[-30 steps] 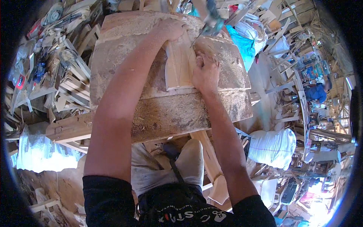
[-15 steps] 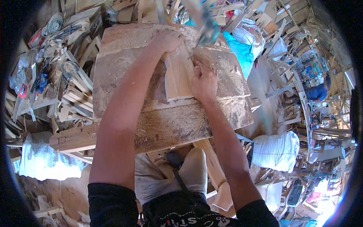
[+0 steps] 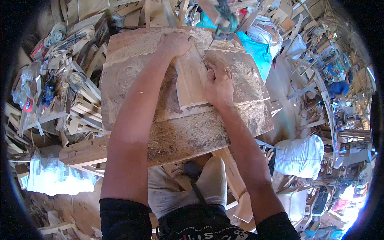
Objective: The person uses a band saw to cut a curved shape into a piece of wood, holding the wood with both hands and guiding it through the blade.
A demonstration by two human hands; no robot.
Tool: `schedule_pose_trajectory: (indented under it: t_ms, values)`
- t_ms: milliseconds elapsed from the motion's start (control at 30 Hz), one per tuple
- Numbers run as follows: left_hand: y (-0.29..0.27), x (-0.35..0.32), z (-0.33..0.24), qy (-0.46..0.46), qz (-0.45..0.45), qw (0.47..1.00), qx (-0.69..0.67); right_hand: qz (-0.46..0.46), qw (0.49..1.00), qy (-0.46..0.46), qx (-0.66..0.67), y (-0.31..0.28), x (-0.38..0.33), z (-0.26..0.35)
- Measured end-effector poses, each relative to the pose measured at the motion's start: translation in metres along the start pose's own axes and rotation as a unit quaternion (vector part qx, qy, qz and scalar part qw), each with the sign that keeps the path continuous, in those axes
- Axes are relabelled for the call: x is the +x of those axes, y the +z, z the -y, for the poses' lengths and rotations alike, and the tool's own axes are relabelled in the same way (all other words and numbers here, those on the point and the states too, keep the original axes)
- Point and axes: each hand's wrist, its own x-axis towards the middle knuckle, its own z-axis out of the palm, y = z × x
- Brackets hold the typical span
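A pale wooden board (image 3: 190, 86) lies on the worn, sawdust-covered work table (image 3: 188, 138), with a curved line drawn along its right part. My left hand (image 3: 176, 43) is closed on the board's far end, its fingers partly hidden from view. Along the right edge, my right hand (image 3: 219, 85) grips the board with curled fingers and the thumb pointing up. A thin saw blade (image 3: 207, 51) comes down between my hands, just beyond my right hand, close to the drawn line. Above it hangs a greenish metal saw head (image 3: 226, 23).
Scrap wood (image 3: 86, 108) is heaped at the left, near a disc-shaped machine part (image 3: 58, 32). A turquoise sack (image 3: 256, 54) lies by the table's far right corner. A full white sack (image 3: 301, 157) stands at the right. Farther off is a person in blue (image 3: 339, 88).
The saw head, blurred and lower before, now shows sharper and higher above the table. The whole view has shifted slightly. Both hands keep their hold, and the board shows no clear movement.
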Motion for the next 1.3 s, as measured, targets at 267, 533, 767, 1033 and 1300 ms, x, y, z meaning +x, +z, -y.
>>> schedule_pose_trajectory:
  t_ms: [267, 533, 767, 1033, 1300]
  values:
    - [-0.009, -0.004, -0.008, -0.025, 0.019, 1.000, 0.006, -0.024, 0.999, -0.017, -0.025, 0.001, 0.002, -0.002]
    - [-0.014, -0.010, -0.007, -0.021, -0.008, 1.000, -0.012, 0.017, 1.000, 0.017, -0.004, -0.003, 0.005, 0.004]
    - [0.011, 0.016, 0.021, -0.005, -0.021, 1.000, -0.010, 0.000, 1.000, -0.023, -0.016, 0.008, 0.009, -0.004]
    - [0.037, 0.038, 0.043, 0.040, -0.060, 0.997, -0.033, -0.013, 1.000, -0.027, 0.001, 0.011, 0.011, -0.008]
    - [0.035, 0.040, 0.049, 0.012, -0.024, 0.999, 0.037, -0.018, 0.999, -0.026, -0.015, 0.010, 0.011, -0.004]
